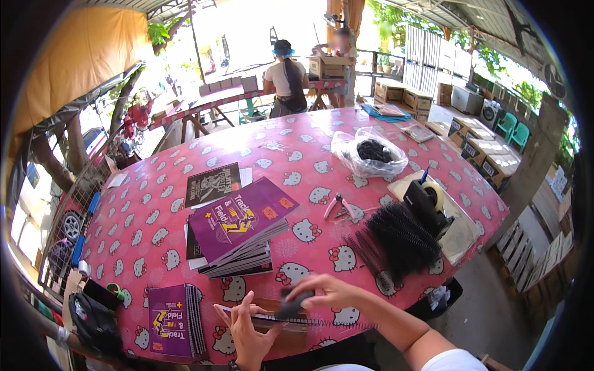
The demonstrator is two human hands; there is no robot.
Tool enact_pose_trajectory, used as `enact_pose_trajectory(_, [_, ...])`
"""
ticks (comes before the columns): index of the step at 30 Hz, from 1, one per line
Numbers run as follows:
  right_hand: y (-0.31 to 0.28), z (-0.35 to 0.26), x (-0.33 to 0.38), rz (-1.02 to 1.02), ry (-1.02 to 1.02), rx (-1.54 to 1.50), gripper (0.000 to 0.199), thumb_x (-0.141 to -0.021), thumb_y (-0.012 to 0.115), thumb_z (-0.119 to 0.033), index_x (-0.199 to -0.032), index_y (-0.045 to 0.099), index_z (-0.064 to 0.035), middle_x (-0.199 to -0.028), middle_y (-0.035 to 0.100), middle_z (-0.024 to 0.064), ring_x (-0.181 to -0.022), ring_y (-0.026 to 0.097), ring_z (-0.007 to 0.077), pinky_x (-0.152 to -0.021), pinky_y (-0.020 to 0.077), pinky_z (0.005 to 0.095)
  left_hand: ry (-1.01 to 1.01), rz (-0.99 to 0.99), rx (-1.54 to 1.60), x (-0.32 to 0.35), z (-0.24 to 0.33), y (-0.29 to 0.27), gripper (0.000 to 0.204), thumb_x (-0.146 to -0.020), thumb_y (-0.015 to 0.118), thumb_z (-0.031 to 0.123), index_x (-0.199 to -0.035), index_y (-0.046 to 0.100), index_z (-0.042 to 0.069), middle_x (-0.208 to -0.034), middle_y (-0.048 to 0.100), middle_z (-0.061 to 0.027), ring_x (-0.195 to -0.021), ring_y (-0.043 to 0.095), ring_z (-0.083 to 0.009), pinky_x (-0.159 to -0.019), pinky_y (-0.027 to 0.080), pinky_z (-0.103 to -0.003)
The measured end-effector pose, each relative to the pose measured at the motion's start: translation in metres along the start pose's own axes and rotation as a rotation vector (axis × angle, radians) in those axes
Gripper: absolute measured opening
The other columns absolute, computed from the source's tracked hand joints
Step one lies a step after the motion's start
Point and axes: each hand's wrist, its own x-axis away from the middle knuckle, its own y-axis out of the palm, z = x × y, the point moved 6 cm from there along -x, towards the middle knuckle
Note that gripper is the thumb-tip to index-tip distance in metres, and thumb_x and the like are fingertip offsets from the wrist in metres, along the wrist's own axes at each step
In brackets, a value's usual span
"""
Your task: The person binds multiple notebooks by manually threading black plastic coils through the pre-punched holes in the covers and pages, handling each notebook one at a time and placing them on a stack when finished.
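Near the front edge of the table, my left hand grips a thin booklet held edge-up, its thumb and fingers on either side. A black spiral binding coil runs along the booklet's edge and sticks out far to the right. My right hand grips a dark rounded object against the coil and booklet edge; its exact kind is hidden by the fingers. A brown board or block lies beneath them. To the left is a stack of purple spiral-bound books.
Purple-covered books are piled mid-table beside a dark booklet. Pink-handled pliers, a heap of black coils, a tape dispenser and a plastic bag lie farther right. Two people stand beyond the table near a cardboard box.
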Motion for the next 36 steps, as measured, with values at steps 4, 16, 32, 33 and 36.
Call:
enact_pose_trajectory(4, [0.020, 0.007, -0.003, 0.060, 0.104, -0.102, 0.052, -0.079, 0.064, -0.049, -0.109, 0.067, -0.0074, -0.111, 0.061, 0.0162, -0.111, 0.050, 0.0272, -0.096, 0.0363, 0.0402, -0.007, 0.024, 0.075, 0.000, -0.004, -0.002, 0.097, -0.057, 0.083, 0.028, -0.137, 0.033, 0.006, -0.087, 0.062, 0.0016, -0.094, 0.057, -0.0194, -0.110, 0.003, -0.058])
enact_pose_trajectory(16, [0.023, 0.008, -0.020, 0.104, -0.047, -0.512, 0.036, -0.086, 0.064, -0.031, -0.105, 0.067, -0.0005, -0.101, 0.064, 0.0062, -0.097, 0.054, 0.0152, -0.082, 0.0434, 0.0305, -0.118, 0.463, 0.181, 0.016, -0.042, -0.037, 0.095, -0.067, 0.081, 0.022, -0.143, 0.026, 0.007, -0.129, 0.045, -0.0155, -0.123, 0.041, -0.0290, -0.107, 0.027, -0.038])
enact_pose_trajectory(32, [0.022, 0.009, -0.048, -0.010, 0.020, -0.291, 0.043, -0.085, 0.063, -0.036, -0.107, 0.066, 0.0017, -0.104, 0.062, 0.0129, -0.102, 0.054, 0.0195, -0.089, 0.0415, 0.0345, -0.440, 0.370, 1.104, 0.021, -0.084, 0.020, 0.055, -0.081, 0.067, 0.001, -0.132, 0.046, 0.004, -0.102, 0.052, 0.0015, -0.095, 0.051, -0.0069, -0.086, 0.043, -0.022])
enact_pose_trajectory(33, [0.020, 0.017, -0.051, 0.004, 0.132, -0.047, 0.047, -0.084, 0.063, -0.039, -0.107, 0.066, 0.0021, -0.107, 0.062, 0.0141, -0.106, 0.053, 0.0214, -0.092, 0.0400, 0.0357, -0.451, 0.369, 1.153, 0.021, -0.083, 0.020, 0.053, -0.082, 0.066, 0.000, -0.131, 0.048, 0.004, -0.103, 0.052, 0.0014, -0.097, 0.051, -0.0069, -0.087, 0.042, -0.022])
enact_pose_trajectory(36, [0.022, 0.003, -0.051, -0.003, 0.053, -0.180, 0.047, -0.084, 0.064, -0.040, -0.106, 0.066, 0.0014, -0.106, 0.063, 0.0137, -0.107, 0.052, 0.0225, -0.091, 0.0406, 0.0369, -0.455, 0.369, 1.209, 0.023, -0.085, 0.022, 0.050, -0.083, 0.065, -0.001, -0.131, 0.049, 0.004, -0.104, 0.054, 0.0012, -0.097, 0.051, -0.0067, -0.088, 0.041, -0.022])
